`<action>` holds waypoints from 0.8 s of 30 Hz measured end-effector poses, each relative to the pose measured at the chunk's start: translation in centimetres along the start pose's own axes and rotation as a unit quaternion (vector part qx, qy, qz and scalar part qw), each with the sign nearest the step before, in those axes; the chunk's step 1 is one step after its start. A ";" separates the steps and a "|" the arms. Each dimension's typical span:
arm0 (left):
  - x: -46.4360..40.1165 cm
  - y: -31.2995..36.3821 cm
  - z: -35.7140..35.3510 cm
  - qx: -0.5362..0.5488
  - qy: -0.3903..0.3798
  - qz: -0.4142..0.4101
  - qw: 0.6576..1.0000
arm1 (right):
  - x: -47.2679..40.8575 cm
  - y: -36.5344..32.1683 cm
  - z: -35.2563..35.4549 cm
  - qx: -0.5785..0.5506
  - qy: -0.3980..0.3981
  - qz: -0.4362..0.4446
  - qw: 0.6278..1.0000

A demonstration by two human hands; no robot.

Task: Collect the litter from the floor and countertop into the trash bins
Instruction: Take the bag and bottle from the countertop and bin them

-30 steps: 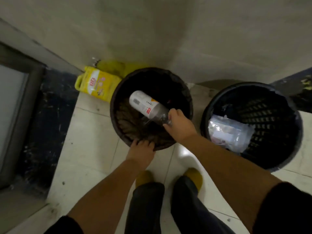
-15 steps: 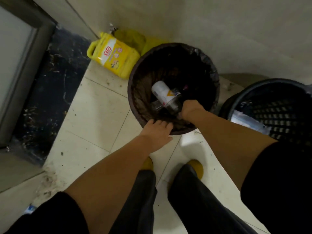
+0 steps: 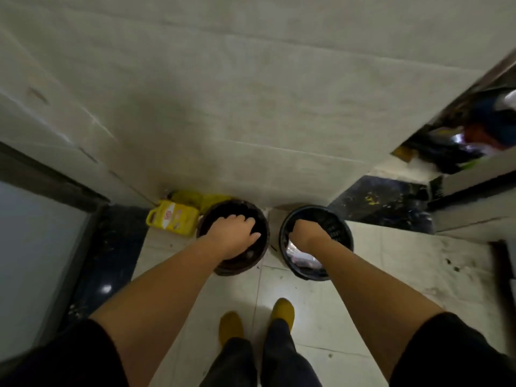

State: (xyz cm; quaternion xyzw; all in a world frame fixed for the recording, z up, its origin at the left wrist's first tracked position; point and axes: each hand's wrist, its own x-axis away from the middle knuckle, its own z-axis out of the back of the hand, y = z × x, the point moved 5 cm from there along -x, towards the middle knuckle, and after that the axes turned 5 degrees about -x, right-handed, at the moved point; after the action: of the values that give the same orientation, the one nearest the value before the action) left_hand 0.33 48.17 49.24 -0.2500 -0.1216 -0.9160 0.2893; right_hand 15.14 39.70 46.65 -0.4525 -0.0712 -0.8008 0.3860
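Note:
Two round bins stand side by side against the wall. My left hand (image 3: 234, 236) hovers over the brown bin (image 3: 237, 270), fingers loosely apart and holding nothing. It hides most of that bin's inside, and no bottle shows there. My right hand (image 3: 308, 233) hangs over the black mesh bin (image 3: 339, 223) with its fingers curled under, and nothing shows in it. A clear plastic bag (image 3: 294, 251) lies inside the black bin below my right wrist.
A yellow jug (image 3: 173, 219) lies on the floor left of the brown bin, with a yellow bag (image 3: 202, 198) behind it. A glass panel (image 3: 36, 247) stands at left. A dark threshold (image 3: 385, 203) leads to a cluttered doorway at right. My yellow slippers (image 3: 283, 312) rest on pale tiles.
My right hand has let go of the bottle and moved from the brown bin over the black bin. My left hand left the brown bin's rim. The camera has risen and pulled back.

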 end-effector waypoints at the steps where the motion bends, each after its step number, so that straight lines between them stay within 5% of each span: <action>1: 0.9 1.2 2.0 0.000 0.018 -0.014 1.000 | 2.4 0.7 1.1 -0.027 0.027 -0.009 0.999; 12: 5.5 21.4 11.4 -0.069 0.057 -0.230 0.969 | 24.4 16.4 1.5 -0.255 0.241 -0.161 0.922; 24: 16.3 60.3 6.6 -0.136 0.023 -0.464 0.875 | 49.6 45.0 -15.1 -0.373 0.312 -0.376 0.789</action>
State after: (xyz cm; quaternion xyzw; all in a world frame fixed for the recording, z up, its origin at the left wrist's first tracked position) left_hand 26.94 -5.45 68.20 -0.1808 -0.0918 -0.9579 -0.2035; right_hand 21.24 -25.94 66.00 -0.2243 0.1925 -0.9445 -0.1436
